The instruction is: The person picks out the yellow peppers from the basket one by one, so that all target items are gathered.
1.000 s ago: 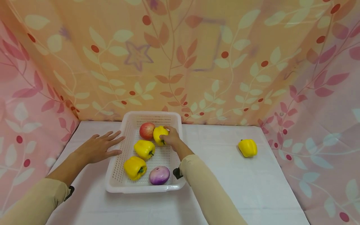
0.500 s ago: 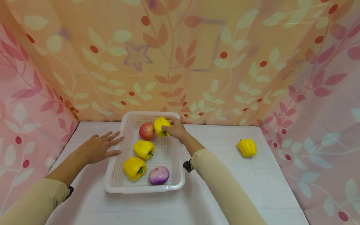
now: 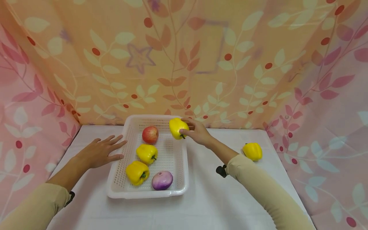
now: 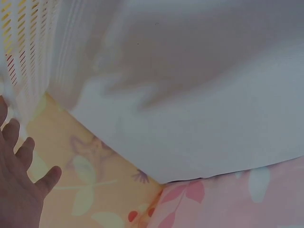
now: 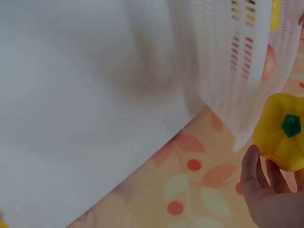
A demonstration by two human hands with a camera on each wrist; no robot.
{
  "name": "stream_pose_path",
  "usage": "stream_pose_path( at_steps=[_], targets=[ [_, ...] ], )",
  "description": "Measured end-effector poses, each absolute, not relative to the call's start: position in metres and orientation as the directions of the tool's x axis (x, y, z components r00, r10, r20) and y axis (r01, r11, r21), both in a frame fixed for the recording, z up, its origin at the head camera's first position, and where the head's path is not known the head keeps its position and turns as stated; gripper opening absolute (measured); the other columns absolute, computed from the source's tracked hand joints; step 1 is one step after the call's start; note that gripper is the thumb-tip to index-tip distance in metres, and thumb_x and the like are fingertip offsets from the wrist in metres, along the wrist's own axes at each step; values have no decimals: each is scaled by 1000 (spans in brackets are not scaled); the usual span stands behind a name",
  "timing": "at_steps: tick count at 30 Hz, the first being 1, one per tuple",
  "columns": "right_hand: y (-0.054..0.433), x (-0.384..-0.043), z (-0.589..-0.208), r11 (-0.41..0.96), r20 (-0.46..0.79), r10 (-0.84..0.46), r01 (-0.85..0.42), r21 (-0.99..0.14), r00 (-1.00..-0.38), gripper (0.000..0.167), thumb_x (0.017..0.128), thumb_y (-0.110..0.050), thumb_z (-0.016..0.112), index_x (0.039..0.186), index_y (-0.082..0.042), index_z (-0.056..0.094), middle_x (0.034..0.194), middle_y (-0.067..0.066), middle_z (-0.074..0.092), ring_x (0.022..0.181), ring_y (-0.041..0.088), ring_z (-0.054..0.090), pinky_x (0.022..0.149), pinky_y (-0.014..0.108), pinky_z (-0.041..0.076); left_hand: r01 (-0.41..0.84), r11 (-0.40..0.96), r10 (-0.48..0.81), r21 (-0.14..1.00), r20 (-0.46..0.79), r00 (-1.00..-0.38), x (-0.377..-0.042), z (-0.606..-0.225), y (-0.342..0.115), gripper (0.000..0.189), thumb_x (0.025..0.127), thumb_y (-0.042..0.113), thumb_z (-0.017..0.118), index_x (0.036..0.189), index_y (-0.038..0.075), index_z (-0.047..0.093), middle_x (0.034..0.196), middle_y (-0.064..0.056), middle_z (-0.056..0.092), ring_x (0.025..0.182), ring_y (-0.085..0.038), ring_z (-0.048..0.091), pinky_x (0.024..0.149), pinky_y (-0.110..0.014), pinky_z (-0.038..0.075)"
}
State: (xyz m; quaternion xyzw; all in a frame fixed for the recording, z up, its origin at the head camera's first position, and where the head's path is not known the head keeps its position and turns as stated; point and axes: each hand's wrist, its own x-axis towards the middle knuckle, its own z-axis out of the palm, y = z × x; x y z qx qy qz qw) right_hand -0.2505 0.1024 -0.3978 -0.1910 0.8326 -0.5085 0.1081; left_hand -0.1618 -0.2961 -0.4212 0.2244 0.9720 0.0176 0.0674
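Note:
A yellow bell pepper with a green stem is gripped by my right hand over the right rim of the white plastic basket. In the right wrist view the same pepper sits between thumb and fingers, stem toward the camera. My left hand lies with fingers spread at the basket's left rim; the left wrist view shows this hand beside the slotted wall. Inside the basket are a red apple, two yellow bell peppers, one in the middle and one nearer, and a purple onion-like vegetable.
Another yellow bell pepper lies on the right part of the white-covered table. Patterned curtains enclose the table at the back and both sides. Each wrist carries a dark camera mount.
My right hand has lifted the yellow bell pepper from beside the apple and carried it right to the basket's rim. My left hand stays in place.

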Motion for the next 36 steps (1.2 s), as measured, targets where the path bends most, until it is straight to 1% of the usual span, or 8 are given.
stream_pose_path(
  at_steps=[6,12,15,16,20,24,30,36],
  targets=[
    [153,-251,-394,464,26,-392,-222,-857,-920,57,94,-27,71,145,-14,51,142,12,53,121,38,58,96,44,53,436,898,439,56,-126,-889,-162,-421,-296,73,95,61,51,152,17,42,158,-16,35,140,-47,35,103,-73,32],
    [199,-249,-404,520,3,-314,-174,-836,-950,58,94,-32,70,146,-16,49,141,13,54,121,40,57,98,48,52,442,896,444,45,-122,-888,-160,-420,-297,73,95,61,52,152,17,42,158,-17,35,140,-47,35,103,-72,33],
    [217,-246,-410,537,-6,-294,-160,-828,-956,59,95,-32,69,147,-14,48,140,15,54,121,41,58,97,49,52,447,894,448,40,-114,-887,-160,-419,-296,73,95,61,52,152,17,43,157,-17,36,140,-47,36,102,-73,33],
    [221,-243,-408,539,-7,-287,-155,-828,-958,59,95,-30,69,147,-11,48,140,17,54,121,42,57,98,50,51,447,894,449,40,-112,-887,-160,-419,-296,72,95,61,52,152,17,43,157,-17,36,140,-47,36,102,-73,33],
    [241,-239,-420,558,-26,-249,-121,-821,-968,60,96,-29,68,149,-11,46,145,17,49,124,42,55,98,49,51,446,894,448,41,-108,-888,-160,-420,-296,73,95,61,53,151,17,43,157,-17,36,140,-47,36,102,-73,33],
    [260,-236,-441,596,-84,-187,-45,-801,-979,64,96,-35,67,150,-12,43,149,20,45,125,45,54,97,49,52,446,894,447,41,-108,-888,-160,-421,-296,73,95,61,52,152,17,43,157,-16,36,140,-46,36,103,-73,33],
    [282,-229,-462,631,-128,-112,29,-776,-986,65,97,-38,64,151,-11,40,150,24,42,126,46,52,98,49,51,443,895,445,43,-112,-888,-161,-421,-296,73,95,62,52,152,17,43,158,-16,36,140,-46,36,103,-73,32],
    [299,-222,-471,642,-135,-67,61,-764,-988,64,100,-33,60,153,-6,35,147,32,41,125,48,51,97,48,52,440,897,442,46,-119,-889,-161,-420,-296,73,95,62,51,152,17,42,158,-16,35,140,-46,36,103,-73,32]
  ],
)
